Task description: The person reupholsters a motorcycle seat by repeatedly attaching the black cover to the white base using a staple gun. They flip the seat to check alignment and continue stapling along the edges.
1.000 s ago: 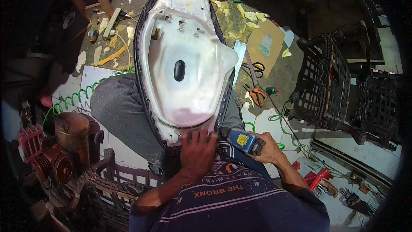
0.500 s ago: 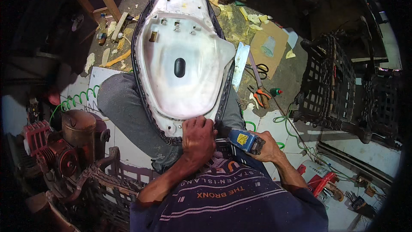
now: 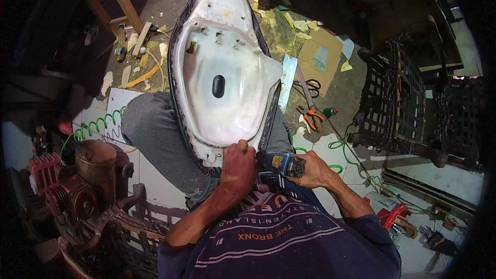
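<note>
A motorcycle seat lies upside down across my lap, its white plastic base (image 3: 232, 113) facing up. Dark seat cover (image 3: 174, 88) is folded over the rim all round. At the near end, my left hand (image 3: 239, 168) is closed on the cover's edge, knuckles up; the fingertips are hidden. Just right of it, my right hand (image 3: 312, 170) grips a blue staple gun (image 3: 281, 163) whose nose points left at the seat's near right rim. Whether the nose touches the cover cannot be made out.
Pliers with orange handles (image 3: 313, 120), black-handled scissors (image 3: 312, 87) and a small green bottle (image 3: 330, 111) lie to the right. Foam scraps (image 3: 301, 25) litter the floor ahead. A red compressor (image 3: 85, 199) stands at left; metal lattice frames (image 3: 392, 98) stand right. Green air hose (image 3: 98, 125) coils nearby.
The staple gun has moved a little left and turned, its nose now closer to my left hand. The seat has shifted slightly in the view. My left hand keeps its hold.
</note>
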### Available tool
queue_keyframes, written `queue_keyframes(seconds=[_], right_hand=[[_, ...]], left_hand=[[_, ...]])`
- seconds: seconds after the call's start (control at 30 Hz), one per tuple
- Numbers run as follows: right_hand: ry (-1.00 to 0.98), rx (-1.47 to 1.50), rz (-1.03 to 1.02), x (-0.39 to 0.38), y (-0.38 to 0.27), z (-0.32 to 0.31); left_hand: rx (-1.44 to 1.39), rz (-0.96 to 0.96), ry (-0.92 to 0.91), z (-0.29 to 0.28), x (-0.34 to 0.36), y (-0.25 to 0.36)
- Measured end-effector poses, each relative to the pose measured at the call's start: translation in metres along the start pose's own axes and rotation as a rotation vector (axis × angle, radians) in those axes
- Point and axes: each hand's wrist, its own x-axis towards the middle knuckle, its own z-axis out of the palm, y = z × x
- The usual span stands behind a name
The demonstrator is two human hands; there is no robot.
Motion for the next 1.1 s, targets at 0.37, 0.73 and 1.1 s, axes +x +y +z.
queue_keyframes(seconds=[0.37,0.73,1.1], right_hand=[[-0.019,0.05,0.227,0.033,-0.005,0.0],[-0.007,-0.013,0.349,0.04,-0.017,-0.002],[0.028,0.076,0.37,0.017,-0.02,-0.012]], left_hand=[[0.634,0.181,0.02,-0.047,-0.032,-0.005],[0.612,0.38,0.073,-0.033,-0.036,-0.031],[0.704,0.459,0.086,-0.035,-0.035,-0.007]])
